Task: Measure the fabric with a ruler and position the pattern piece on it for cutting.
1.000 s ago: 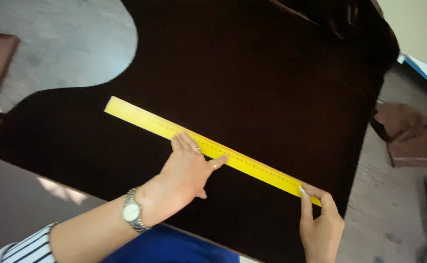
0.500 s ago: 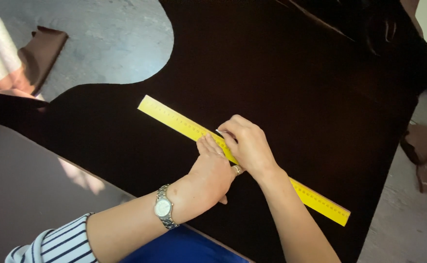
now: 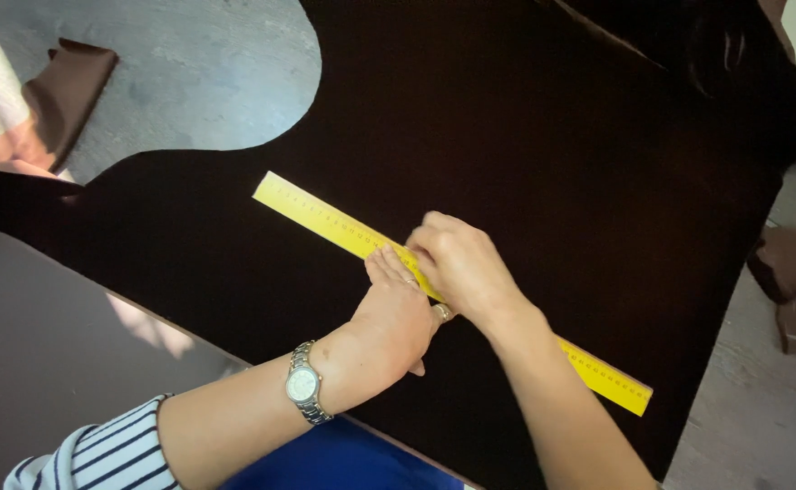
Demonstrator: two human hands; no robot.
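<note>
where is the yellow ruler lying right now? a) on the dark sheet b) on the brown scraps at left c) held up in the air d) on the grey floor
a: the ruler lies flat and slantwise on the dark sheet, with the left hand pressing on it and the right hand over its middle.

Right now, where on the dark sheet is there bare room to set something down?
Bare dark sheet lies above the yellow ruler, up to the far edge, and left of the ruler's upper end, toward the curved cutout. It is crowded mid-ruler, where the left hand and right hand press together.
</note>
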